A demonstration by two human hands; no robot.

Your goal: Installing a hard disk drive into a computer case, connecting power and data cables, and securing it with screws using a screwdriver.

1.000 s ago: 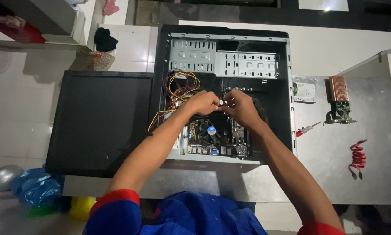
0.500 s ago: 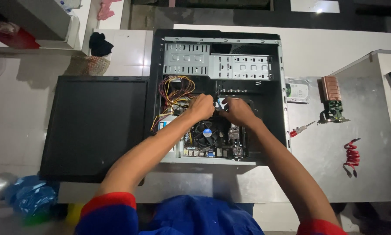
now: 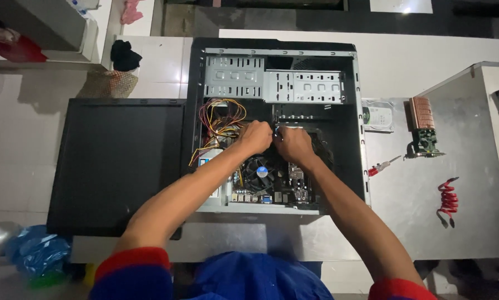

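An open black computer case (image 3: 194,78) lies flat in front of me with its motherboard and round cooler fan (image 3: 259,169) showing. My left hand (image 3: 255,136) and my right hand (image 3: 294,144) meet over the middle of the board, just above the fan, fingers pinched together around something small between them. What they hold is hidden by the fingers. A bundle of yellow, red and black wires (image 3: 219,122) curls just left of my left hand.
The case's black side panel (image 3: 116,161) lies to the left. On the right rest a hard drive (image 3: 378,115), a graphics card with copper heatsink (image 3: 424,128), a red-handled screwdriver (image 3: 382,165) and a red cable (image 3: 446,201). Blue plastic bags (image 3: 35,253) sit low left.
Both hands stay together over the board, shifting only slightly. The view has moved a little, so the case sits a bit higher and more centred.
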